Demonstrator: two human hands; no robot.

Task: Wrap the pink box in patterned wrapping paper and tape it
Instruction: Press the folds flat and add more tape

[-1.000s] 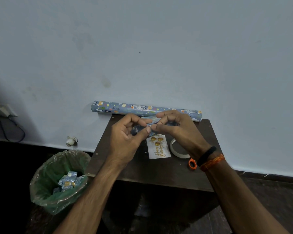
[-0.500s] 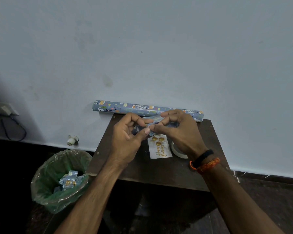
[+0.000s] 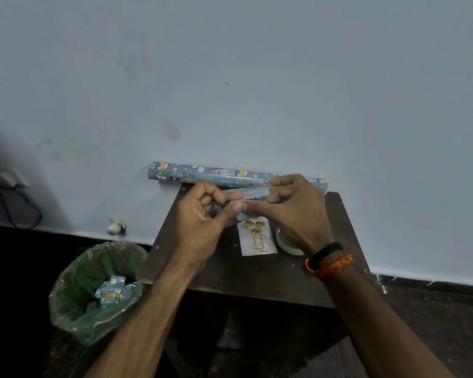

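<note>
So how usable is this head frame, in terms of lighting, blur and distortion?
Head view: dim, even light, the floor nearly black. Wide-angle bend shows along the skirting. The left hand and right hand are fairly sharp, but the wrapped parcel between them is small and mostly hidden. The bin liner shows slight sheen, with no harsh glare.

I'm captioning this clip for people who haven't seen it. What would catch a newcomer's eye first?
Two bare hands, left hand and right hand, meet over the dark table, pinching a small paper-wrapped parcel. Behind them a patterned paper roll lies against the wall. Left of the table stands a green-lined bin holding paper scraps.
</note>
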